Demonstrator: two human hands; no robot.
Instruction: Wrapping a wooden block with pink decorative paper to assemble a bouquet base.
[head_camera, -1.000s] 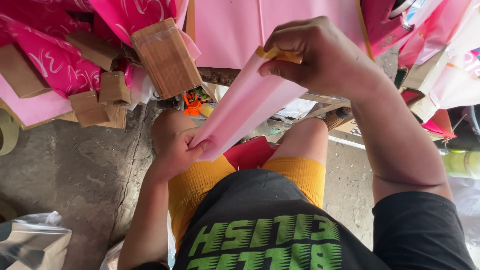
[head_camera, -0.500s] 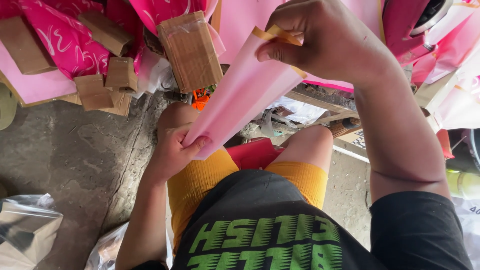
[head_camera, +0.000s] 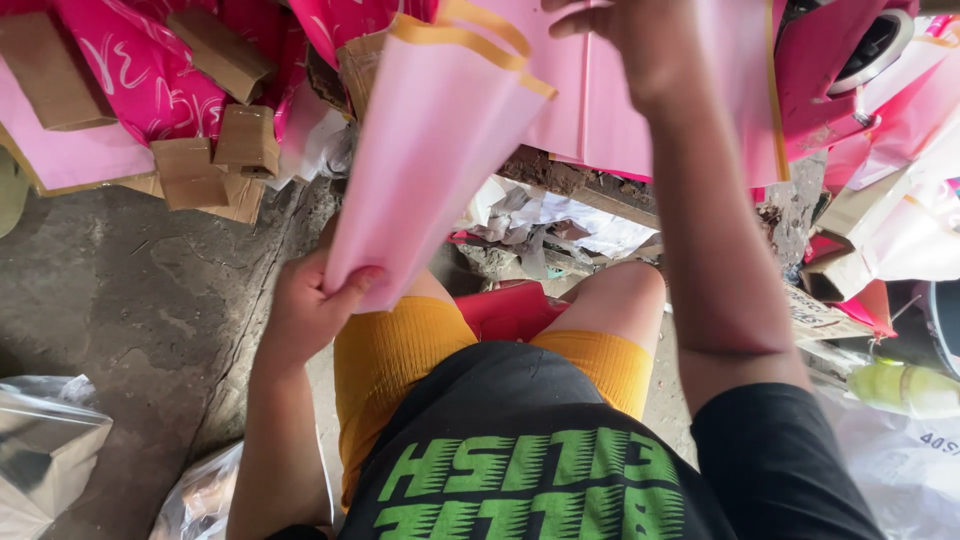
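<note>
My left hand (head_camera: 310, 310) pinches the lower corner of a flat pale pink paper bag (head_camera: 430, 150) with a yellow-orange band along its top edge. The bag slants up and away from my knees. My right hand (head_camera: 650, 45) is raised at the top of the view, fingers spread, beside the bag's upper edge and against a larger pink sheet (head_camera: 600, 110); whether it grips anything is hidden. I sit with yellow shorts and a black shirt below.
Brown folded paper pieces (head_camera: 215, 165) and bright pink patterned bags (head_camera: 140, 70) lie at the upper left on a grey concrete floor (head_camera: 120, 290). Clear plastic bags (head_camera: 45, 450) sit at the lower left. Pink bags and a green bottle (head_camera: 900, 385) crowd the right.
My right hand has let go of the bag's top edge and risen higher. The bag has swung more upright, held by my left hand. The camera has tilted.
</note>
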